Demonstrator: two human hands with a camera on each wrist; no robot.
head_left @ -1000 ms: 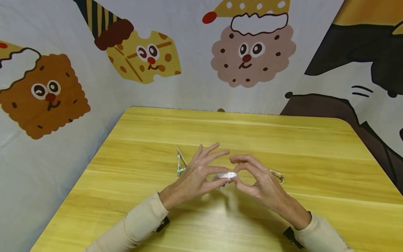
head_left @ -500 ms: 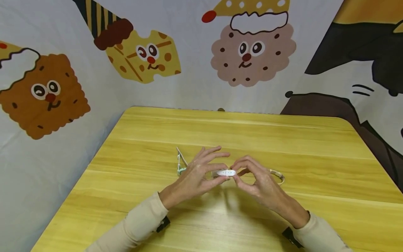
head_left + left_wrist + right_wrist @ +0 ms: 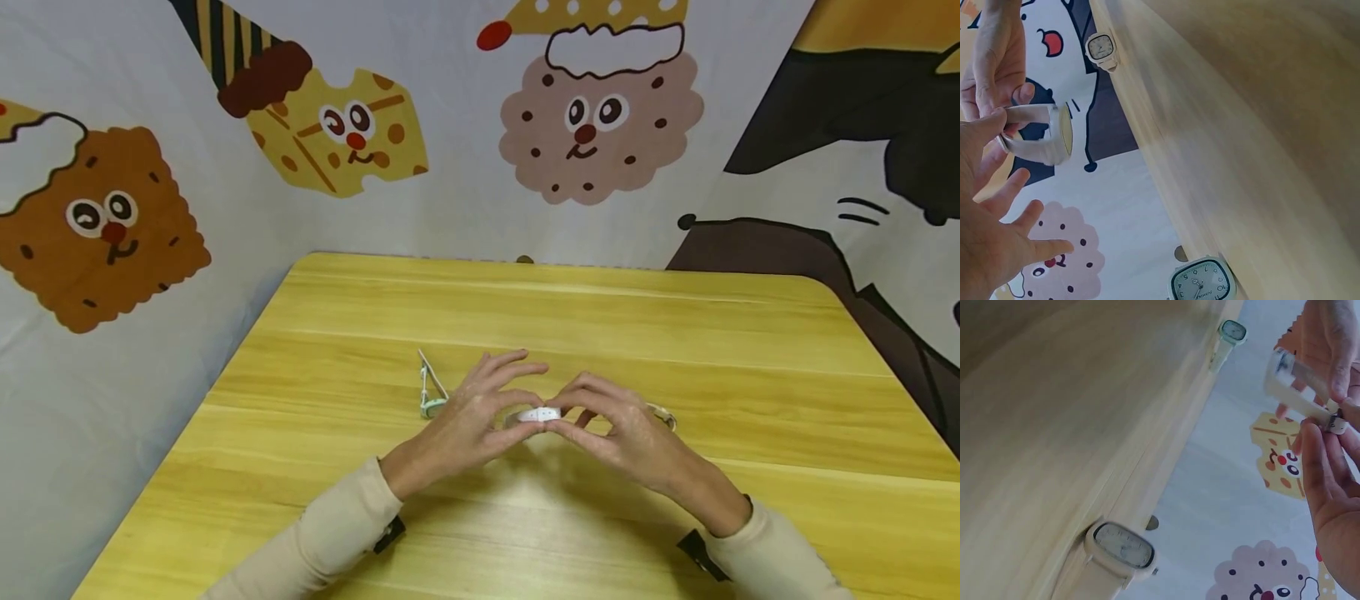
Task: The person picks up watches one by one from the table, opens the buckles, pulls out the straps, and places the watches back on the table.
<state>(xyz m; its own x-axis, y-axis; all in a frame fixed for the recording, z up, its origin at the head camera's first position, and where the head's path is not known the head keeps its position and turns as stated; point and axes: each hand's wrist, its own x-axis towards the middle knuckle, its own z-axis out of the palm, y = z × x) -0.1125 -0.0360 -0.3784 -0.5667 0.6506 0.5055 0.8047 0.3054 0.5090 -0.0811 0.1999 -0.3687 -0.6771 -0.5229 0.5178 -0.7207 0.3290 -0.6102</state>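
A white wristwatch (image 3: 542, 414) is held up over the table, its strap bent into a loop and the buckle end facing up. My left hand (image 3: 480, 407) pinches the strap between thumb and index finger, the other fingers spread away. From the other side my right hand (image 3: 630, 427) pinches the strap by the buckle, fingertips meeting those of the left. In the left wrist view the watch (image 3: 1057, 134) shows its case side-on; the dial faces away. The right wrist view shows the strap (image 3: 1300, 400) running to the dark metal buckle (image 3: 1334, 419).
A mint-green watch (image 3: 431, 407) stands on the wooden table (image 3: 525, 317) just left of my left hand. Beyond my right hand lies a cream watch (image 3: 664, 417), partly hidden by it. A cloth with cartoon figures (image 3: 465, 217) hangs behind the table.
My right thumb and fingers have moved left, closing in on the strap end against the left fingertips. The strap has shifted and turned slightly; the left hand has barely moved.
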